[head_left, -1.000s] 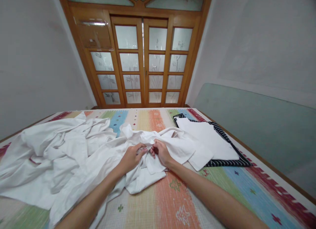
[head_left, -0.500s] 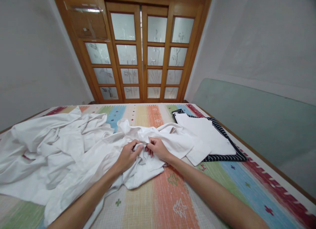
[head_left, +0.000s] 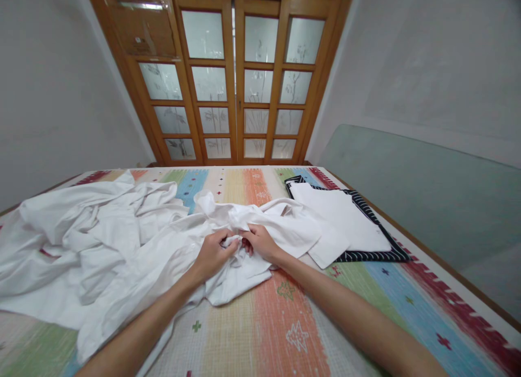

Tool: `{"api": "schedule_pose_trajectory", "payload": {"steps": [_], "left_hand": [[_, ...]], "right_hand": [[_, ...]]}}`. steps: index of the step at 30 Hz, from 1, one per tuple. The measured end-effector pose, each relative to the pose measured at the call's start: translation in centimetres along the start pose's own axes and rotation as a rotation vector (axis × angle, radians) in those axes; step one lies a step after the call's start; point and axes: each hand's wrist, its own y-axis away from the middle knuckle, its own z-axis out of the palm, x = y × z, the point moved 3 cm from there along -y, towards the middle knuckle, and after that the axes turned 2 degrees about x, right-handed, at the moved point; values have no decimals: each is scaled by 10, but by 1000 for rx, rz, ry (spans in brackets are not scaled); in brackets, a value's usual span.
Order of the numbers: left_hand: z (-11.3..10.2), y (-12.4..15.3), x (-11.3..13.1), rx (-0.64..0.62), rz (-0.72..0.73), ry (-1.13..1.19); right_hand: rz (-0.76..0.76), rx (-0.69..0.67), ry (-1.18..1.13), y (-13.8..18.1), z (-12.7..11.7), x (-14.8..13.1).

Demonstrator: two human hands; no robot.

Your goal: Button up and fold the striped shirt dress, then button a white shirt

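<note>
Cloth (head_left: 109,225) lies left of a stack (head_left: 344,217), apparently touching.

White cloth (head_left: 293,229) lies rumpled across the striped cover (head_left: 232,336).

I judge site to be home, most likely bedroom. Grounds: bed (head_left: 432,266) under spread (head_left: 228,333) in coloured stripes with small cross and tree-like motifs; pale green panel (head_left: 411,176) upright along right side, placed like headboard. Far end: wooden doors (head_left: 240,84) with frosted panes (head_left: 209,84) bearing plant designs, domestic in style. Plain pale walls (head_left: 57,84) both sides. I also note household textiles: white cloth (head_left: 109,241) heaped loosely, black striped cloth (head_left: 366,256) lying flat at right.
</note>
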Motion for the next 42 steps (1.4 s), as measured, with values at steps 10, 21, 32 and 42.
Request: {"api": "schedule_pose_trajectory", "payload": {"steps": [10, 21, 32, 42], "left_hand": [[-2, 0, -8, 157, -188, 103], [2, 0, -19, 164, -321, 339], [4, 0, -21, 46, -342, 488], [6, 1, -22, 40, -425, 564]], "right_hand": [[-33, -114, -4, 1, -6, 0], [-73, -189, 128, 6, -6, -11], [-122, -189, 151, 5, -10, -5], [-91, -180, 101, 6, -10, -4]]}}
